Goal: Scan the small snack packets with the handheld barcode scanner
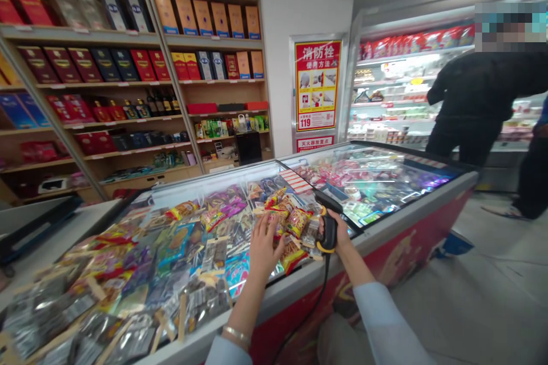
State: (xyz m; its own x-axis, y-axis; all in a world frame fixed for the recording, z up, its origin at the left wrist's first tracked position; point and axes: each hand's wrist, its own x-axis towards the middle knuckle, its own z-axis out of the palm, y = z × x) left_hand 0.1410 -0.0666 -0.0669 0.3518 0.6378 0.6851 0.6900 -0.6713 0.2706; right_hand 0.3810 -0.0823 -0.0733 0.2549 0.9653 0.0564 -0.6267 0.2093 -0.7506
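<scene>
My right hand is wrapped round a black and yellow barcode scanner, whose cord hangs down past the freezer's front edge. To its left, my left hand reaches over the goods with its fingers spread, palm down. Its fingertips are by several red and yellow snack packets; whether they touch one is unclear. These packets lie in a pile on the glass top of a chest freezer. More wrapped snacks, some purple and yellow, are spread to the left of my hands.
Clear packs with wooden sticks cover the near left. Behind the freezer stand shelves of boxed goods and a red fire hydrant sign. A person in dark clothes stands at a lit display fridge; another person is partly visible at the right edge.
</scene>
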